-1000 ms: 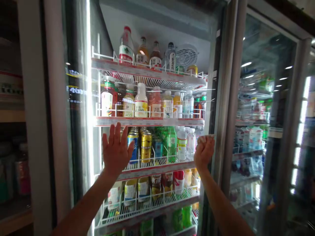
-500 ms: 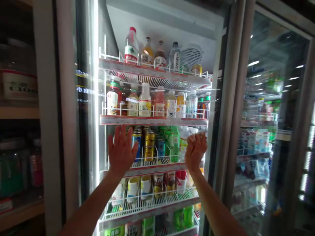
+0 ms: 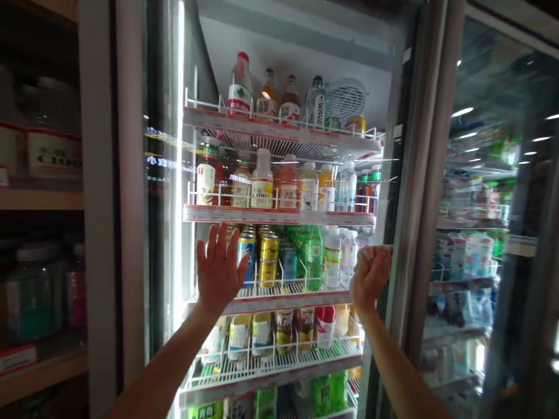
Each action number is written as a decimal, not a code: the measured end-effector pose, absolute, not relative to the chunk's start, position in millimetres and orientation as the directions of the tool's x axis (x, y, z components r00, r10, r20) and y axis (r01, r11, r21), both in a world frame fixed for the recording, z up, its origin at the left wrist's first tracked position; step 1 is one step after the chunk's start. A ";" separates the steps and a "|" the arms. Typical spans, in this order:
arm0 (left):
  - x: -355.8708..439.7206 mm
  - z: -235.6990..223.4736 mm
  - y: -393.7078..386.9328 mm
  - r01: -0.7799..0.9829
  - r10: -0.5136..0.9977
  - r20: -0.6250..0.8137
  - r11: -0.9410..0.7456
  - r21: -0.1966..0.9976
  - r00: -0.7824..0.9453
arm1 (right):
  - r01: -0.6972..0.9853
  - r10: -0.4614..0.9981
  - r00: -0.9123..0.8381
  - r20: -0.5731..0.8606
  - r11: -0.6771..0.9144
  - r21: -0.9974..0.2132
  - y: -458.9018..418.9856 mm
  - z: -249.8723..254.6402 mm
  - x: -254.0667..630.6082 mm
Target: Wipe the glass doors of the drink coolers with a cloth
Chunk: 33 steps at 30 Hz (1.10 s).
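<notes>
My left hand (image 3: 218, 267) is raised with its fingers spread, palm toward the glass door (image 3: 283, 35) of a drinks fridge. It appears to lie flat on the glass, in front of the can shelf. At the right side of the same door, my right hand (image 3: 364, 285) is closed around a pale, crumpled cloth (image 3: 381, 257), pressed up near the door frame. Most of the cloth is hidden by the fingers. Behind the glass, between my hands, show gold cans (image 3: 268, 259) and a green bottle (image 3: 313, 256).
Wire shelves of bottles and cans fill the lit fridge, with a shelf edge (image 3: 279, 216) just above my hands. To the right, past a metal frame (image 3: 430, 174), stands another glass door with drinks behind it. Wooden shelves (image 3: 41, 201) with bottles are on the left.
My right hand has moved to the right with the cloth, from in front of the bottles to beside the door frame. My left hand keeps its place on the glass; the view has shifted slightly.
</notes>
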<state>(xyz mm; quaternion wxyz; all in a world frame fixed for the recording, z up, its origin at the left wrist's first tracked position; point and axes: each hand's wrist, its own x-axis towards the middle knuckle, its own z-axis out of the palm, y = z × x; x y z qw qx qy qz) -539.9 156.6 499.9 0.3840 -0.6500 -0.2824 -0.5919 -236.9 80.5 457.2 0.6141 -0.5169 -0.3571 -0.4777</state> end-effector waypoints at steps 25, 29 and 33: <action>-544.4 491.6 154.2 0.828 -0.087 0.981 -0.526 -0.195 0.175 | 0.973 -0.172 0.226 0.959 -0.017 -0.232 85.7 463.3 -257.1; -543.3 490.6 154.8 0.828 -0.082 0.983 -0.531 -0.180 0.161 | 0.991 -0.138 0.126 0.982 0.049 -0.121 93.2 470.7 -294.7; -544.7 491.4 154.3 0.819 -0.094 0.984 -0.545 -0.178 0.152 | 0.960 0.069 -0.229 0.971 0.179 0.214 95.6 460.9 -353.7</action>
